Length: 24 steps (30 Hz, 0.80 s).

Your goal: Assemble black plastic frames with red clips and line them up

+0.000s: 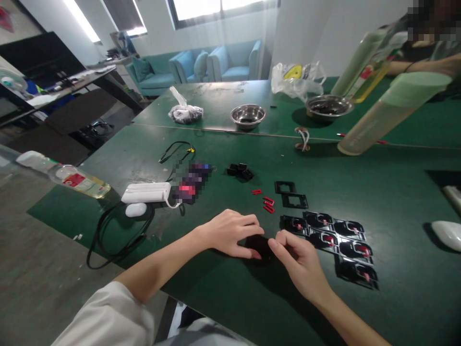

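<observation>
My left hand (234, 234) rests low over the green table (223, 302), thumb and fingers apart with nothing between them. Facing it, my right hand (297, 259) has its thumb and fingers pressed together; whatever they hold, if anything, is hidden. Dark shadow lies between the hands. Just beyond are small red clips (268, 201) and two black square frames (295, 200). Several glossy black parts with red pieces (327, 240) lie in rows beside my right hand. A small heap of black blocks (240, 170) sits farther back.
A white power bank (146, 192), earbud case (136, 210), phone (192, 182) and cables lie left, near a bottle (75, 179). Metal bowls (248, 116), a tied bag (185, 113) and a green-lidded bottle (392, 113) stand behind. A white mouse (446, 235) is right. Another person sits back right.
</observation>
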Each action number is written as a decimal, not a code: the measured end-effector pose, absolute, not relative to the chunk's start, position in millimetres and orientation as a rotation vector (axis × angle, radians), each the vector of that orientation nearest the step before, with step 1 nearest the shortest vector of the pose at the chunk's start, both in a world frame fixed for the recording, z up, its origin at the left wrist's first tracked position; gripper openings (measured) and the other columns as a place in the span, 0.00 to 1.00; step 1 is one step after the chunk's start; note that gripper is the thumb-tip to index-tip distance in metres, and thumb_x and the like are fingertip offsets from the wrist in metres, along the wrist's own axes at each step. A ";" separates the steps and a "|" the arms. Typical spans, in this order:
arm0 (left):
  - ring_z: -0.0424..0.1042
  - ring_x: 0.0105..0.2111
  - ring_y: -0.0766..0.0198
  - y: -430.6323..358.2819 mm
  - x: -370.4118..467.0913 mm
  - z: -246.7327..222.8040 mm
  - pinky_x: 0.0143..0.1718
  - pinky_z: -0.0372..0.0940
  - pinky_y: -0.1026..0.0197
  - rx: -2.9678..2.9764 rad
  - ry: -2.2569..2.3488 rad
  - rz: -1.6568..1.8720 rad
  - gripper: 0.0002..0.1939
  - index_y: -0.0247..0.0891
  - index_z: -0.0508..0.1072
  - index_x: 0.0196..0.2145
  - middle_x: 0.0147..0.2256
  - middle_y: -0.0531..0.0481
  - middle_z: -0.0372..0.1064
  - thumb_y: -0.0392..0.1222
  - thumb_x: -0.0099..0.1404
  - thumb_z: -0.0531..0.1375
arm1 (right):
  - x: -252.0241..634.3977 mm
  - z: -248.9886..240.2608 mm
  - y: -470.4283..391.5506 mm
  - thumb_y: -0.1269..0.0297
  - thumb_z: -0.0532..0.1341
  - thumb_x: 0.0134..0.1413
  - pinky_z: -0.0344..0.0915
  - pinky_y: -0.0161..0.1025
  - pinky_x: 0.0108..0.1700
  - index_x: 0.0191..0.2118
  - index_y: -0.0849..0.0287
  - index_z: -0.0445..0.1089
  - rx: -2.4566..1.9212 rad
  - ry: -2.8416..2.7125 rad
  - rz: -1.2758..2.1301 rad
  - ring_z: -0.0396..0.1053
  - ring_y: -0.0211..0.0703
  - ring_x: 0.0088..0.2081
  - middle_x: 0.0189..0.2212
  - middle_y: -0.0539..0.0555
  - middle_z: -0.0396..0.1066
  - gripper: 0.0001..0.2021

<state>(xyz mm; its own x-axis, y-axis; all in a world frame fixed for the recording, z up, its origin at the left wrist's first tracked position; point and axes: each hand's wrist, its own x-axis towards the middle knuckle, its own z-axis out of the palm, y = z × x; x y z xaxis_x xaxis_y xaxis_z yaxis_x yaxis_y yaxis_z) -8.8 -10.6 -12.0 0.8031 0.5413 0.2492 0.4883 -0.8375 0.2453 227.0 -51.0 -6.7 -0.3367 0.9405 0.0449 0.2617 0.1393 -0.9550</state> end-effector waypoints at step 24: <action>0.69 0.25 0.69 2.5 -16.5 -17.1 0.30 0.61 0.63 2.647 1.281 0.944 0.12 0.39 0.72 0.34 0.27 0.54 0.71 0.43 0.76 0.56 | 232.2 -11.0 -49.3 0.47 0.56 0.73 0.50 0.36 0.26 0.23 0.55 0.52 -1.104 -1.794 1.255 0.52 0.34 0.22 0.20 0.45 0.51 0.27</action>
